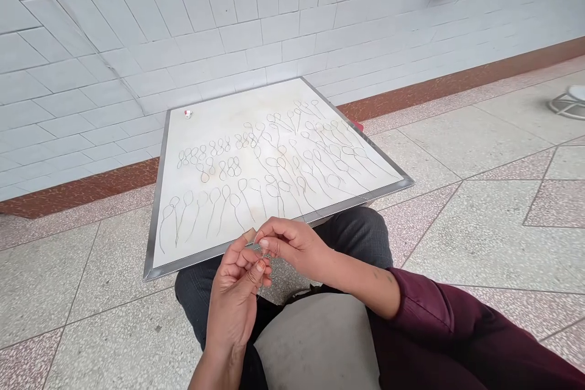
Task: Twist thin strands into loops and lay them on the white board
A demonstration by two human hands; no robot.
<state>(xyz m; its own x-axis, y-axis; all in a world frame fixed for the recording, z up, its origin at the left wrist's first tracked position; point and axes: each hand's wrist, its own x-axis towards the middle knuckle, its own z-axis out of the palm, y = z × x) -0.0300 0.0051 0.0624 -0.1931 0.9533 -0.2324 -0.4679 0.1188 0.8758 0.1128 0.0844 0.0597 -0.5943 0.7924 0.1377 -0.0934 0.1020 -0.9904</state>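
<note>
My left hand [237,286] is closed, its thumb and fingers pinching a thin wire [264,253] near the front edge of the board. Fingertips of my right hand [290,245] meet it from the right and pinch the same wire higher up. Only a short bit of the wire shows between the fingers, so its full shape is hidden. Beyond my hands, many thin wire pieces with a single loop and a long tail [235,201] lie in rows on a white board [210,109]. At the left middle are figure-eight wire pieces [234,166].
The metal-edged board rests by my knees [365,231], its far side near a white tiled wall [256,30]. A small white-and-red item [188,114] sits at its far left corner. A round stool [569,102] stands at the right on the stone-tiled floor [503,225].
</note>
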